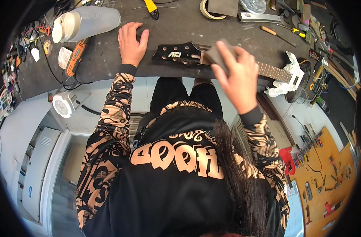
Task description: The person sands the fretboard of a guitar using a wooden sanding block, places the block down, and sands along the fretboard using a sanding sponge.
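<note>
A guitar neck [275, 72] lies across the dark workbench, its black headstock [174, 54] with white lettering pointing left. My right hand [243, 79] is closed around a grey block [217, 57] that looks like a sanding block, held over the neck just right of the headstock. Slight blur hides whether the block touches the wood. Left of the headstock, my left hand [133, 45] rests on the bench with fingers apart and nothing in it. White crumpled paper or cloth [289, 77] covers the neck's right end.
A translucent bottle [95, 23] and an orange power tool [76, 57] lie at the left. Along the back are a yellow-handled tool [151, 8], a tape roll [206, 11] and a wooden-handled tool [277, 36]. Cluttered tools and cables crowd both sides.
</note>
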Demonstrator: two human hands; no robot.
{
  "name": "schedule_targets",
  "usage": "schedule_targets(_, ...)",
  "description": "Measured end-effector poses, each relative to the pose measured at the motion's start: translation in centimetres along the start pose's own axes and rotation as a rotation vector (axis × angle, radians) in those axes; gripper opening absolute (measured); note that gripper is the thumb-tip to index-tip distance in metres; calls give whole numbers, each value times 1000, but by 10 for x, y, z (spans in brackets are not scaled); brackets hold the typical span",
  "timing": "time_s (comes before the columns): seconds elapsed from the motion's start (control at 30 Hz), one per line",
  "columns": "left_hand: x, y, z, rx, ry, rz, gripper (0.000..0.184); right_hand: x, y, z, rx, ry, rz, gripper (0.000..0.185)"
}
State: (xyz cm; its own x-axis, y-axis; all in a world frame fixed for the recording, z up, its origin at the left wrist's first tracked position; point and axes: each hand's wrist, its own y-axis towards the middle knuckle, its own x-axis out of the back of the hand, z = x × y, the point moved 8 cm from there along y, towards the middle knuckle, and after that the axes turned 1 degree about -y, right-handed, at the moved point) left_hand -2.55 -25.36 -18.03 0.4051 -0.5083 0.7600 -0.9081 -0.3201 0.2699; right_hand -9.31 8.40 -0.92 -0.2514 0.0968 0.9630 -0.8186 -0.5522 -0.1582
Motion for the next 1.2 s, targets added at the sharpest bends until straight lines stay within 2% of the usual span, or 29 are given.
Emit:
schedule_targets(0.1,-1,1,1,2,13,16,32,-23,-6,2,41,16,4,69)
schedule_targets(0.27,-2,0,2,-11,14,0,31,-9,-28,-79,-177,-208,-25,66)
schedule_targets(0.47,-2,0,1,-6,18,3,31,-14,-2,11,45,-9,-42,66)
schedule_targets(0.7,-2,0,-3,-15,18,11,30,-5,-30,-88,-199,-259,-48,64)
schedule_targets(0.77,-1,0,-1,-9,29,6,29,-1,-26,-75,-176,-202,-74,65)
schedule_targets(0.87,-4,-2,1,1,38,16,27,-6,-2,4,-50,-6,-42,67)
schedule_targets(0.93,-4,-1,-1,7,50,16,26,-25,-4,24,30,52,-92,69)
schedule_targets(1.0,-4,-1,-3,10,66,6,26,-25,-13,3,8,-10,-75,71)
schedule_targets(1.13,-6,-1,-1,27,106,2,28,-19,-39,-100,-257,-175,-80,70)
schedule_targets(1.2,-6,-1,-4,19,123,-2,28,-12,-37,-100,-218,-127,-120,68)
